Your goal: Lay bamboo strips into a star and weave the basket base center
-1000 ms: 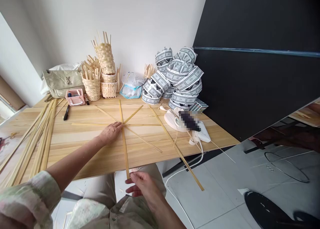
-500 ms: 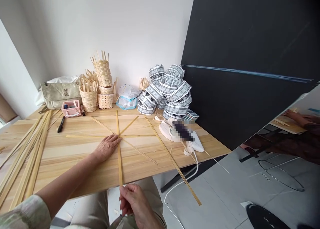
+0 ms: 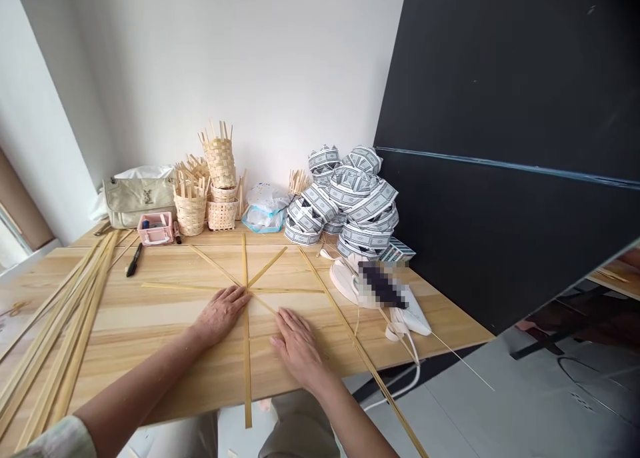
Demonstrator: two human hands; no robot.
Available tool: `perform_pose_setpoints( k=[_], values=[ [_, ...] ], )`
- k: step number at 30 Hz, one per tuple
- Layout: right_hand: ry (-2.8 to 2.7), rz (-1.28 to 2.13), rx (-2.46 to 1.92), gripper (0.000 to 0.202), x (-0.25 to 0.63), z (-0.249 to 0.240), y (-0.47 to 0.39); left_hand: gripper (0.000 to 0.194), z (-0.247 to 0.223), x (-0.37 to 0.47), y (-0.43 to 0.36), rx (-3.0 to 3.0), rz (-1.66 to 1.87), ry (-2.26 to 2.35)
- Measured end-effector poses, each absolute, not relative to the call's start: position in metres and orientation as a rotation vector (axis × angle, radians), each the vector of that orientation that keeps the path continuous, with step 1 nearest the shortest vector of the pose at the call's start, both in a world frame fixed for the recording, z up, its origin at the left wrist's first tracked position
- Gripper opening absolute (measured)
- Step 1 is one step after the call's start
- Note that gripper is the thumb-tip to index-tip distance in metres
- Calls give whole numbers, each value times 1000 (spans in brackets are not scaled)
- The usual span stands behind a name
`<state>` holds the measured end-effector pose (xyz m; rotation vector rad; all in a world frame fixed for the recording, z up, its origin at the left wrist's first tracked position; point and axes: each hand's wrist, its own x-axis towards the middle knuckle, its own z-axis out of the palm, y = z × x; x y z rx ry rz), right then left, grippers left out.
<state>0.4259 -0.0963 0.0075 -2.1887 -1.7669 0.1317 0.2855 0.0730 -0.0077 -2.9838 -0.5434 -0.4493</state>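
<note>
Several flat bamboo strips cross in a star on the wooden table, among them a long upright strip (image 3: 247, 365), a crosswise strip (image 3: 295, 291) and a slanting strip (image 3: 270, 266). My left hand (image 3: 224, 313) lies with its fingers stretched out, their tips pressing down at the crossing. My right hand (image 3: 299, 348) is flat on the table to the right, fingers extended, covering the lower right part of another slanting strip (image 3: 214, 263). The near end of the upright strip juts past the table's front edge with no hand on it.
A bundle of bamboo strips (image 3: 75, 331) lies at left, near a black marker (image 3: 134, 261). Woven baskets (image 3: 220, 165), a handbag (image 3: 133, 201) and a pink box (image 3: 156, 231) stand behind. Coiled patterned bands (image 3: 350, 198) are stacked at back right, before a black panel (image 3: 480, 111).
My right hand has let go of the upright strip's near end and moved up onto the table at the right. My left hand stays at the crossing. The view has shifted slightly.
</note>
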Motion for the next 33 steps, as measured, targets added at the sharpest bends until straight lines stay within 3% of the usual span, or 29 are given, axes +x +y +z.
perform_pose_setpoints(
  k=[25,33],
  values=[
    [-1578,151,-2304,52,396,-4,-89,38,-13,284,74,-2998,-506,-510],
    [-1516,173,-2431,50,451,16,-56,36,-14,285,77,-2995,-517,-509]
  ],
)
